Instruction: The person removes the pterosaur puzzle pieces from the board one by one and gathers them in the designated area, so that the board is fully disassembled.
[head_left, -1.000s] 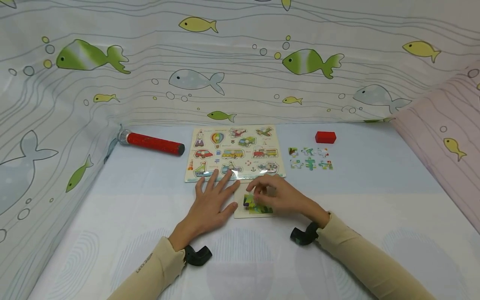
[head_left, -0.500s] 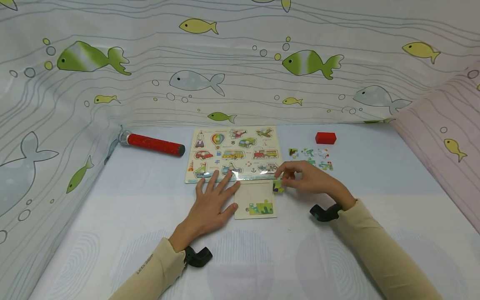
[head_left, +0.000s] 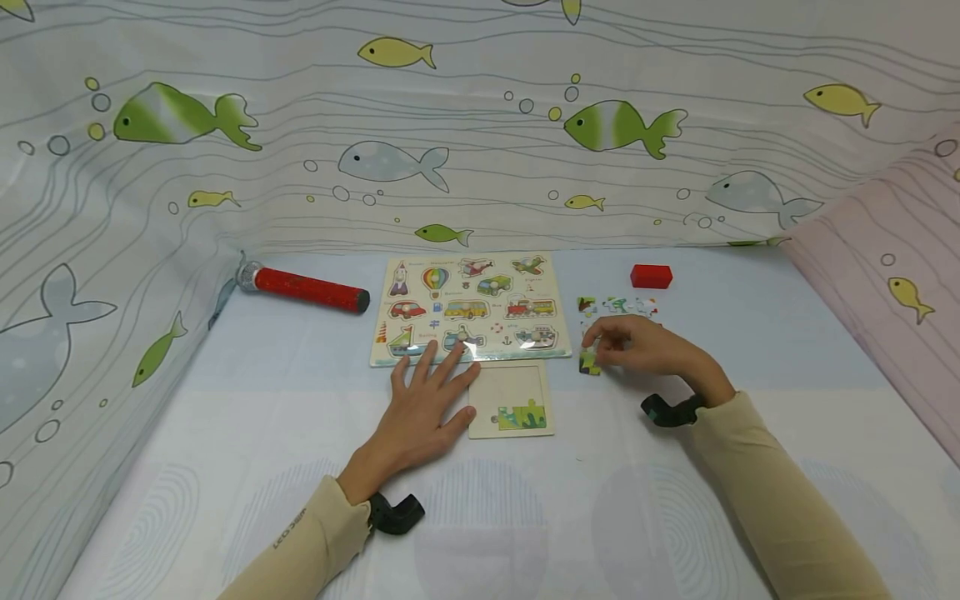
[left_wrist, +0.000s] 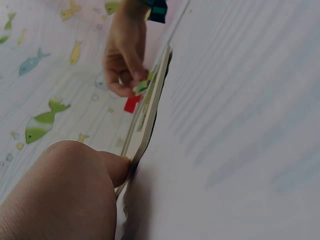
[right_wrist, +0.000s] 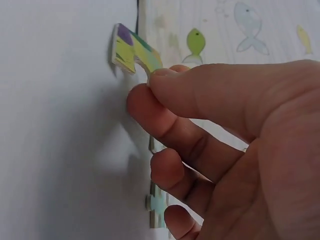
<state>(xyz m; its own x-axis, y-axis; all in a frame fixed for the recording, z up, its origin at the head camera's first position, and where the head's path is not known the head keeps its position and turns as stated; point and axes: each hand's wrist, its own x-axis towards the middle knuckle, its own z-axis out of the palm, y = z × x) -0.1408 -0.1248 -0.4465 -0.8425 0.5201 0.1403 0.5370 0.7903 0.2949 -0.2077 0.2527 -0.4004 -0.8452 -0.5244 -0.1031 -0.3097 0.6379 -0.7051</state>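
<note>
Between thumb and fingertips, my right hand (head_left: pixel 641 346) pinches a green, yellow and purple jigsaw puzzle piece (right_wrist: pixel 132 47). In the head view this hand is just in front of the loose jigsaw pieces (head_left: pixel 618 303), partly covering them. My left hand (head_left: pixel 420 415) lies flat with fingers spread, its fingertips at the front edge of the vehicle puzzle board and its thumb at the left edge of a small wooden puzzle tray (head_left: pixel 510 382). Joined green pieces (head_left: pixel 522 416) sit in the tray's lower right corner.
A wooden peg board with vehicle pictures (head_left: pixel 472 312) lies behind the tray. To its left rests a red cylinder with a silvery end (head_left: pixel 307 287). A red block (head_left: pixel 651 276) stands behind the loose pieces. Fish-patterned cloth (head_left: pixel 480 125) rises at the back and sides.
My right hand has carried the pinched puzzle piece from above the tray to the right, beside the loose pieces. The left hand has stayed in place.
</note>
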